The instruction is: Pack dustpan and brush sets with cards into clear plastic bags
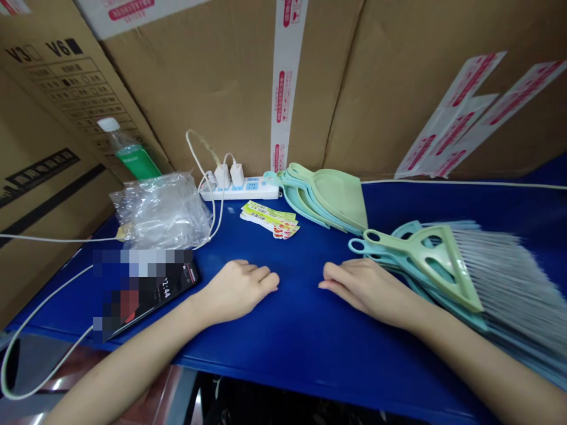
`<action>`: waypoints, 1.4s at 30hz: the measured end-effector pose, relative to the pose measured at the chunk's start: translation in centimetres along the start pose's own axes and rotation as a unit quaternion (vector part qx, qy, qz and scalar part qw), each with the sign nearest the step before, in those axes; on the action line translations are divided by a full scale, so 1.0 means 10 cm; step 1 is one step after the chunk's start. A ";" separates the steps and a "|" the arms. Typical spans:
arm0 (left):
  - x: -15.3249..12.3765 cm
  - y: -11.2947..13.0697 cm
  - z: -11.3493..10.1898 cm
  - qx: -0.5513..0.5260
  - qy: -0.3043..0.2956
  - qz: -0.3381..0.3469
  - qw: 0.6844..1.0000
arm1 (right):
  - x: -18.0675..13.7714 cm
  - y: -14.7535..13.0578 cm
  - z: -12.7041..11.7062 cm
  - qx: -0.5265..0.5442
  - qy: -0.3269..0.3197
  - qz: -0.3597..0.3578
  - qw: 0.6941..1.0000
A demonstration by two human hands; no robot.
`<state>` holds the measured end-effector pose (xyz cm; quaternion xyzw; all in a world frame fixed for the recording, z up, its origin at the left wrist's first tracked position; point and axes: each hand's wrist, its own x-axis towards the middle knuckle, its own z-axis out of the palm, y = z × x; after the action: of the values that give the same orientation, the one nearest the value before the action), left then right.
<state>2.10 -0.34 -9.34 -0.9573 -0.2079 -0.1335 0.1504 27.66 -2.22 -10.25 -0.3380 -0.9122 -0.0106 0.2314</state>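
My left hand rests on the blue table top with its fingers curled under and nothing in them. My right hand lies flat beside it, fingers stretched out toward the left hand, empty. Just right of my right hand lies a stack of small brushes, green on top of blue, with grey bristles fanning to the right. A stack of green and blue dustpans sits farther back. Several small printed labels lie in a pile ahead of my hands.
A phone lies left of my left hand, a pile of clear plastic bags behind it. A white power strip with plugs and cables stands by the cardboard boxes. A green-labelled bottle leans at the back left.
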 end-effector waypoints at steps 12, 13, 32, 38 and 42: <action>-0.02 -0.08 -0.02 -0.035 -0.040 0.052 0.997 | 0.01 0.01 0.00 -0.021 0.005 -0.008 1.000; -0.02 -0.09 -0.02 -0.034 -0.040 0.052 0.997 | 0.01 0.02 0.00 -0.022 0.002 0.002 1.000; -0.04 -0.09 -0.05 -0.035 -0.082 0.047 0.995 | -0.01 0.00 0.02 -0.048 -0.021 0.058 0.997; -0.05 -0.13 -0.01 0.006 -0.071 0.038 0.997 | -0.01 -0.02 0.00 -0.053 -0.017 0.095 0.994; -0.03 -0.13 0.00 0.008 -0.040 0.014 0.999 | -0.03 -0.03 -0.01 -0.082 -0.042 0.105 0.990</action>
<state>1.26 0.62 -9.12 -0.9633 -0.2014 -0.0916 0.1520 27.68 -2.64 -10.25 -0.4500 -0.8766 -0.0463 0.1643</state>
